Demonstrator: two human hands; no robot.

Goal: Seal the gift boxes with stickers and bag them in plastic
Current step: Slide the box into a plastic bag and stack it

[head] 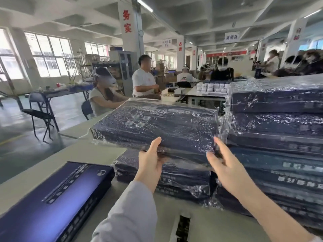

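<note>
While the left hand (151, 161) grips the bagged gift box (157, 124) by its near edge, thumb on top, fingers underneath, the box hangs just above the low stack of bagged boxes (183, 180). The right hand (225, 165), fingers straight and apart, touches its near right corner. Left of that stack lies an unbagged box (57, 201).

The pillar (129, 23) carries red characters 务实, set vertically. The hanging ceiling sign (231, 37) shows 3 dark characters, the last 区, the others blurred. Print on each gift box (166, 123): illegible.
</note>
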